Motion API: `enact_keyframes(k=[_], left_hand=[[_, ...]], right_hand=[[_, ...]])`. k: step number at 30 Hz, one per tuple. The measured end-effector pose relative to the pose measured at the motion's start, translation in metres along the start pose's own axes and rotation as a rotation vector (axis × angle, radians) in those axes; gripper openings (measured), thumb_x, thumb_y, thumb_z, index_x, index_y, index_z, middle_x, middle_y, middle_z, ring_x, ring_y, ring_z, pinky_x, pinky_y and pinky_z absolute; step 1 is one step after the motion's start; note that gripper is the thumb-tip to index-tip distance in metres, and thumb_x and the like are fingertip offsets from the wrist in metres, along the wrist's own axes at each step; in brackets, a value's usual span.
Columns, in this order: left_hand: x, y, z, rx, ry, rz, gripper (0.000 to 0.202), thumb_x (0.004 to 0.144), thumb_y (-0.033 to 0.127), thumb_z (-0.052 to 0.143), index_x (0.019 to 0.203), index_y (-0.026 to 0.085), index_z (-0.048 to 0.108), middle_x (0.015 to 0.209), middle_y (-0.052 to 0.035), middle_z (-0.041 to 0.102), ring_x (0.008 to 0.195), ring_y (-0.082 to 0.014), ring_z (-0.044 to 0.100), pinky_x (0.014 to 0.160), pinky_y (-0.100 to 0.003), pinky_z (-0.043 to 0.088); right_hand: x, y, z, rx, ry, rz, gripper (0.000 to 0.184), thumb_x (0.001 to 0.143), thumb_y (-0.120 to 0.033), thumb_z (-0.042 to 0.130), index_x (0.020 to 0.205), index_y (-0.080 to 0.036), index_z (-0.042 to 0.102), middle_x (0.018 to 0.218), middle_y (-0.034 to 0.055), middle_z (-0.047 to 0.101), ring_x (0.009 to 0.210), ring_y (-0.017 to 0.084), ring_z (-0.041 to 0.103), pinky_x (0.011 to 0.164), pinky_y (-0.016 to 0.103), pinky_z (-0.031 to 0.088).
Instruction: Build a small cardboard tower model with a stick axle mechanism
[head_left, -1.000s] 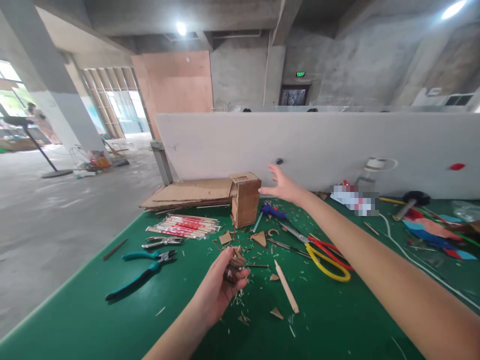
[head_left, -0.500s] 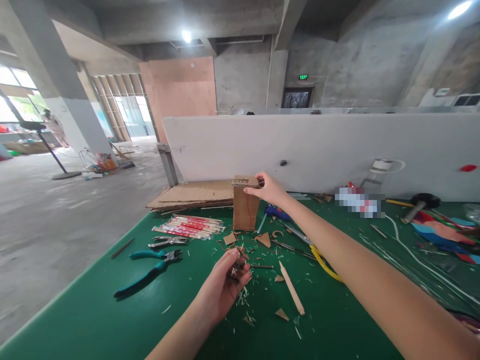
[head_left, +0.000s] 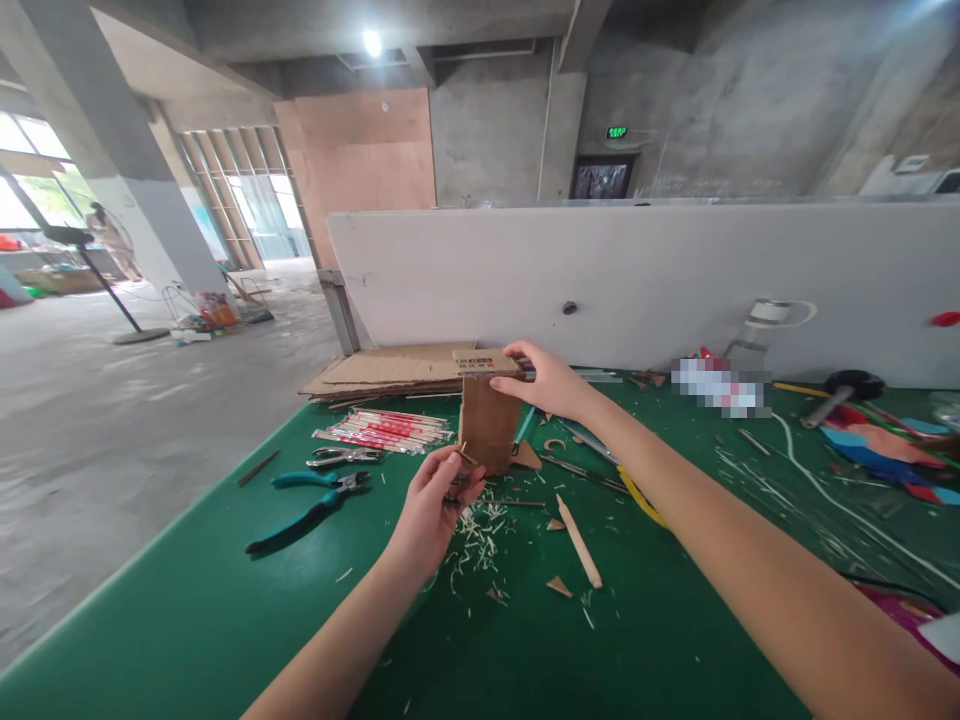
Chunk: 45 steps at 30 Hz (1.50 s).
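Note:
My right hand [head_left: 551, 385] grips the top of an upright cardboard box [head_left: 491, 425], thumb on the near side and fingers at the top right edge. The box has a printed flat top and appears slightly tilted. Just in front of its lower left part is my left hand [head_left: 435, 500], fingers curled round small brown pieces that look like scraps; most of them are hidden in the palm. Pale shavings [head_left: 480, 540] lie beneath and beside the left hand. A pointed wooden stick [head_left: 579, 545] rests to the right, near some cardboard bits [head_left: 559, 586].
Teal-handled cutters [head_left: 307, 510], metal pliers [head_left: 345, 457] and wrapped chopsticks [head_left: 382, 430] lie at left on the green table [head_left: 180, 620]. Flat cardboard sheets [head_left: 390, 365] are stacked behind. Yellow-handled scissors [head_left: 637, 495] lie under my right forearm. A white panel [head_left: 465, 280] borders the back.
My left hand has moved away from me and slightly left, closer to the box. The box top has shifted slightly left with my right hand on it. More shavings show on the table.

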<state>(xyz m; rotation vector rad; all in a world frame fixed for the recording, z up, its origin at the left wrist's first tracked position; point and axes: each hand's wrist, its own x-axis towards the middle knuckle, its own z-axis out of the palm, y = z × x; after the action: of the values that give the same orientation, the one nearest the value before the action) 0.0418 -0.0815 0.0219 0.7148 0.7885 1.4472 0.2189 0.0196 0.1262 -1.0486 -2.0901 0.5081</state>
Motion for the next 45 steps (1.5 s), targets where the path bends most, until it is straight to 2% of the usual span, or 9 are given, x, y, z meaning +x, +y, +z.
enact_keyframes(k=[8, 13, 19, 22, 26, 31, 38, 42, 45], left_hand=[[0.009, -0.003, -0.002, 0.22, -0.022, 0.14, 0.034, 0.071, 0.037, 0.07, 0.095, 0.016, 0.058, 0.102, -0.0065, 0.062, 0.078, -0.0133, 0.064, 0.077, -0.032, 0.055], [0.01, -0.008, -0.003, 0.471, -0.07, 0.284, 0.035, 0.07, 0.036, 0.069, 0.101, 0.021, 0.062, 0.145, -0.0082, 0.029, 0.083, -0.0141, 0.062, 0.073, -0.031, 0.056], [0.02, -0.007, -0.001, 0.869, -0.079, 0.47, 0.029, 0.074, 0.032, 0.065, 0.101, 0.02, 0.066, 0.128, -0.0101, 0.047, 0.079, -0.0143, 0.059, 0.067, -0.027, 0.051], [0.027, -0.001, 0.0, 0.922, -0.115, 0.513, 0.024, 0.076, 0.033, 0.063, 0.094, 0.019, 0.068, 0.116, -0.0092, 0.054, 0.08, -0.0157, 0.059, 0.065, -0.026, 0.049], [0.038, 0.009, 0.0, 0.927, -0.136, 0.509, 0.022, 0.074, 0.034, 0.064, 0.089, 0.018, 0.068, 0.108, -0.0082, 0.057, 0.079, -0.0156, 0.059, 0.064, -0.026, 0.047], [0.046, 0.017, 0.002, 0.874, -0.114, 0.544, 0.024, 0.073, 0.034, 0.066, 0.091, 0.018, 0.068, 0.111, -0.0073, 0.058, 0.094, -0.019, 0.058, 0.077, -0.028, 0.047], [0.047, 0.026, -0.005, 0.586, -0.119, 0.452, 0.026, 0.071, 0.035, 0.067, 0.09, 0.017, 0.069, 0.116, -0.0071, 0.052, 0.088, -0.0161, 0.058, 0.075, -0.03, 0.052], [0.043, 0.027, -0.006, 0.528, -0.166, 0.416, 0.022, 0.071, 0.032, 0.069, 0.088, 0.017, 0.069, 0.116, -0.0058, 0.051, 0.082, -0.014, 0.058, 0.075, -0.032, 0.054], [0.043, 0.028, -0.003, 0.457, -0.194, 0.42, 0.021, 0.071, 0.03, 0.069, 0.088, 0.018, 0.069, 0.116, -0.0053, 0.049, 0.086, -0.0151, 0.058, 0.078, -0.034, 0.055]], right_hand=[[-0.022, -0.003, 0.006, -0.131, 0.107, -0.203, 0.027, 0.083, -0.029, 0.052, 0.109, -0.022, 0.058, 0.124, 0.0098, 0.049, 0.11, 0.024, 0.052, 0.088, 0.041, 0.05], [-0.028, -0.001, 0.006, -0.104, 0.123, -0.183, 0.032, 0.082, -0.024, 0.052, 0.113, -0.024, 0.059, 0.126, 0.0071, 0.051, 0.109, 0.024, 0.054, 0.083, 0.04, 0.053], [-0.026, 0.004, -0.003, -0.184, 0.024, -0.186, 0.041, 0.083, -0.021, 0.047, 0.123, -0.025, 0.053, 0.132, 0.0061, 0.047, 0.111, 0.025, 0.053, 0.086, 0.038, 0.051], [-0.026, 0.002, -0.007, -0.293, -0.079, -0.164, 0.056, 0.079, -0.013, 0.044, 0.133, -0.03, 0.043, 0.133, 0.0077, 0.042, 0.089, 0.022, 0.06, 0.078, 0.04, 0.051], [-0.027, 0.002, -0.007, -0.366, -0.111, -0.079, 0.069, 0.074, -0.009, 0.043, 0.139, -0.032, 0.034, 0.134, 0.0098, 0.037, 0.067, 0.016, 0.057, 0.068, 0.04, 0.051], [-0.022, 0.009, -0.013, -0.416, 0.043, -0.114, 0.063, 0.073, -0.005, 0.04, 0.132, -0.025, 0.044, 0.119, 0.0106, 0.049, 0.093, 0.025, 0.057, 0.083, 0.041, 0.046], [-0.009, 0.021, -0.069, -0.742, 0.246, 0.013, 0.033, 0.076, -0.006, 0.043, 0.096, -0.02, 0.066, 0.101, 0.0104, 0.064, 0.083, 0.026, 0.059, 0.07, 0.041, 0.043], [0.0, 0.026, -0.1, -0.57, 0.352, 0.169, 0.026, 0.075, -0.004, 0.047, 0.087, -0.014, 0.068, 0.092, 0.0109, 0.065, 0.081, 0.021, 0.058, 0.073, 0.039, 0.043], [0.003, 0.018, -0.116, -0.338, 0.298, 0.22, 0.039, 0.082, -0.005, 0.034, 0.107, -0.006, 0.063, 0.086, 0.0098, 0.067, 0.067, 0.008, 0.055, 0.065, 0.032, 0.042]])
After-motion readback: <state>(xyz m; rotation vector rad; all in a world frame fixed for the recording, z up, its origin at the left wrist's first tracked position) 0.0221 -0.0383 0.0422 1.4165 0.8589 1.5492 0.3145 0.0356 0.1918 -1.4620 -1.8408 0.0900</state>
